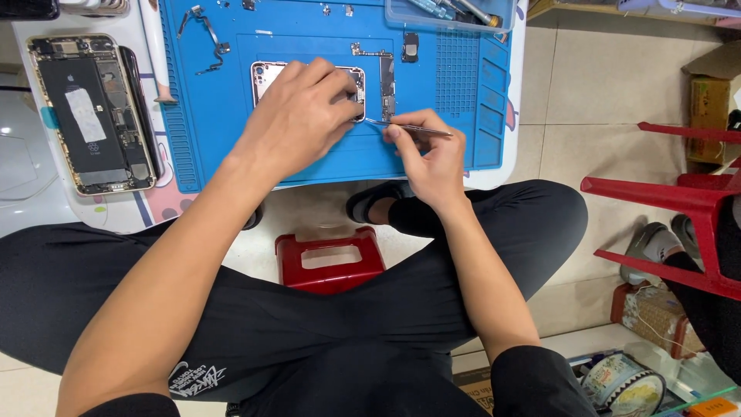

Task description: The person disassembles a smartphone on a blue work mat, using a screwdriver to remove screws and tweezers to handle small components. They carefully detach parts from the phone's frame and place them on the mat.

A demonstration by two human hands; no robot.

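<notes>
Head view, read left to right. At nine o'clock on the worktop (46, 212) lies an opened smartphone with its black battery and boards exposed (93, 114), well apart from the work in hand. On the blue silicone repair mat (309, 166), near eleven o'clock, rest loose thin metal brackets and flex strips (207, 38).

At the mat's centre we see the silver rectangular phone frame, stripped of its screen (266, 76); only its upper left corner and right edge show, the rest lying under our left hand (297, 120). That hand is spread flat, fingers curled over the frame's right edge, pressing it down and grasping nothing. Just beside the frame at three o'clock stands a narrow logic board (387, 83).

Our right hand (432, 154) is closed in a pinch on slim steel tweezers (409, 128), whose tips point toward nine o'clock and meet the frame's right edge; whether they grip a part is too small to tell.

Risks, as we judge them: the tips could slip and scratch or short a contact if pressed too hard; a tiny part could spring free onto the tiled floor (587, 93); easing the left hand would let the frame slide. A clear plastic tool tray (451, 14) sits at one o'clock.
</notes>
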